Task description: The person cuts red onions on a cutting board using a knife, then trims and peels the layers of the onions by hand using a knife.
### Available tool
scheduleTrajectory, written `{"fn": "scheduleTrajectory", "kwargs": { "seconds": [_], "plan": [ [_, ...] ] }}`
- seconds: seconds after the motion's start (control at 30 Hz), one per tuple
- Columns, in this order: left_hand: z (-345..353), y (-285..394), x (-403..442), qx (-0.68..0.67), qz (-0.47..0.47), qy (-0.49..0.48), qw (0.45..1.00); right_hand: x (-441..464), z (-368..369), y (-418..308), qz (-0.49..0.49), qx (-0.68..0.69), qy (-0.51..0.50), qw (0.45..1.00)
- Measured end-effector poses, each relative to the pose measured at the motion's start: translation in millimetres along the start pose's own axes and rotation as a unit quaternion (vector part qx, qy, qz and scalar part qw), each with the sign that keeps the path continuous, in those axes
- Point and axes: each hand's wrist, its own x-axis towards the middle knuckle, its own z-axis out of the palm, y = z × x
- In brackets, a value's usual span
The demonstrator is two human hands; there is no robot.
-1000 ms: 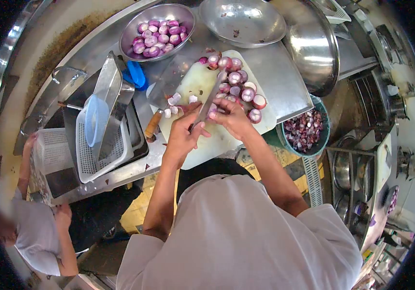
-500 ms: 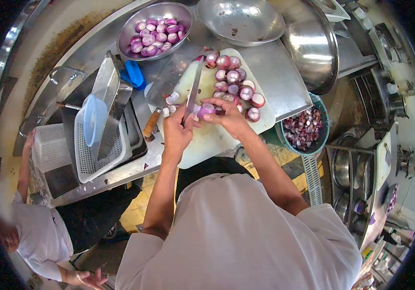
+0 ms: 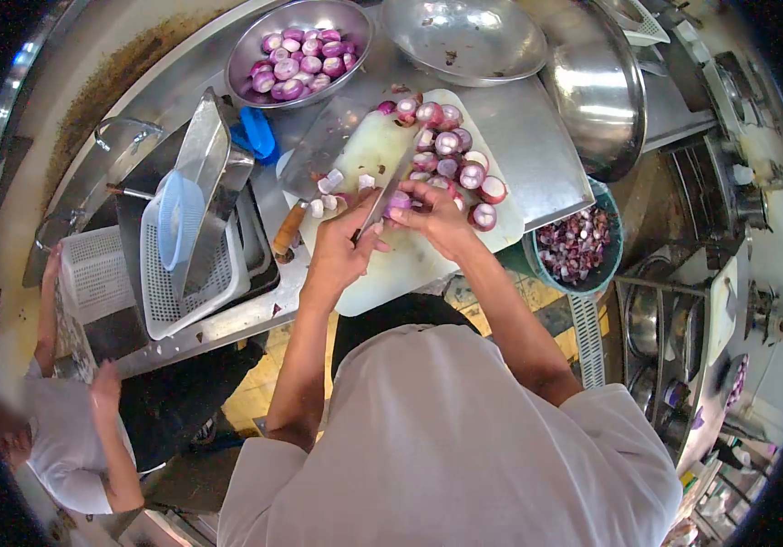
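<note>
My left hand (image 3: 343, 244) is closed around the handle end of a knife (image 3: 386, 195), whose blade slants up and to the right. Between the fingers of my right hand (image 3: 440, 218) is a purple onion (image 3: 399, 202), close against the blade. Both hands are above a white cutting board (image 3: 391, 285). Several trimmed onions (image 3: 447, 144) lie along the board's right side. Pale cut pieces (image 3: 329, 181) sit at its left, near a wooden handle (image 3: 290, 228).
Behind the board stand a metal bowl of peeled onions (image 3: 236, 68) and a bowl with scraps (image 3: 464, 36). A green bin (image 3: 617, 251) holds peels at the right. White baskets (image 3: 156, 296) stand left, near another person (image 3: 68, 438).
The knife blade has swung right, from upright to slanting beside the onion. The other person's lowered hand has come up toward the counter.
</note>
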Motion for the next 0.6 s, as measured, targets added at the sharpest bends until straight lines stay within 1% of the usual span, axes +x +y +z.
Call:
{"fn": "scheduleTrajectory", "kwargs": {
  "seconds": [0.1,0.17,0.2,0.27,0.3,0.37,0.4,0.47,0.53,0.57,0.6],
  "plan": [
    [3.2,2.6,1.4,0.018,0.006,0.004,1.0,2.2,-1.1,1.1,0.0,-0.022,0.019,1.0],
    [3.1,9.7,2.0,0.008,-0.03,0.002,1.0,3.9,-4.6,3.9,-0.024,-0.101,0.024,0.994],
    [4.4,6.3,2.2,0.008,-0.03,0.002,1.0,3.3,-3.9,1.2,-0.024,-0.101,0.024,0.994],
    [7.3,-6.6,2.7,0.011,-0.016,0.034,0.999,1.6,-2.3,-4.2,-0.005,-0.093,0.012,0.996],
    [6.6,-9.4,4.6,0.012,-0.016,0.034,0.999,0.7,-2.6,-4.1,-0.005,-0.093,0.013,0.996],
    [3.2,-14.9,10.2,0.008,-0.015,0.101,0.995,-1.7,-4.4,-2.9,-0.005,-0.078,-0.037,0.996],
    [1.5,-13.4,12.0,0.006,-0.015,0.099,0.995,-2.3,-5.6,-3.6,-0.004,-0.079,-0.035,0.996],
    [-3.7,-10.7,11.0,0.044,-0.01,0.109,0.993,-4.1,-4.6,-2.7,0.009,-0.015,-0.081,0.997],
    [-2.1,-22.9,4.0,0.045,-0.011,0.119,0.992,-0.8,-6.9,2.5,0.021,0.012,-0.084,0.996],
    [-3.5,-32.5,-1.1,0.075,-0.013,0.126,0.989,2.3,-5.5,4.8,0.026,0.04,-0.087,0.995],
    [-8.3,-40.2,9.0,0.105,0.005,0.143,0.984,8.9,-5.0,-0.1,0.009,0.035,-0.094,0.995]
  ]
}}
